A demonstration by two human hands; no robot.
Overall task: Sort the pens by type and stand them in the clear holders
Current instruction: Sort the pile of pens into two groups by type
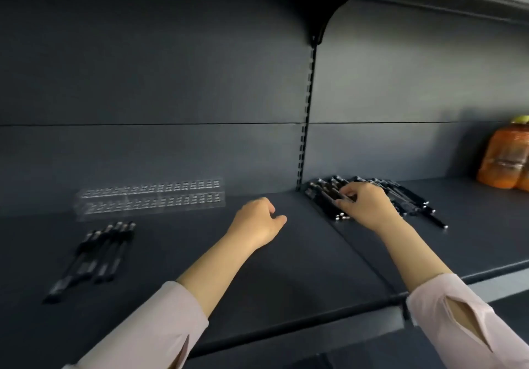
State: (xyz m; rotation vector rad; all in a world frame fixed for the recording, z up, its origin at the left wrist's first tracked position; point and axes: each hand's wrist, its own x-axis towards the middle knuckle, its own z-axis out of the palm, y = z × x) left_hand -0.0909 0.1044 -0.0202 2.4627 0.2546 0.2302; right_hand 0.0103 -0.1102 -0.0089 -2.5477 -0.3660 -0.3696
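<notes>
A heap of black pens (406, 197) lies on the dark shelf at the right, against the back wall. My right hand (367, 204) rests on the heap, its fingers curled around one pen. My left hand (259, 221) hovers over the shelf's middle, loosely curled and holding nothing. Several black pens (97, 254) lie side by side at the left, tips pointing away from me. Two clear holders (150, 198) with rows of small holes stand behind them near the back wall, with no pens in them.
An orange pack of bottles (505, 158) stands at the far right of the shelf. A slotted upright (307, 117) splits the back wall. The shelf's front edge (286, 331) runs below my forearms. Another shelf hangs overhead.
</notes>
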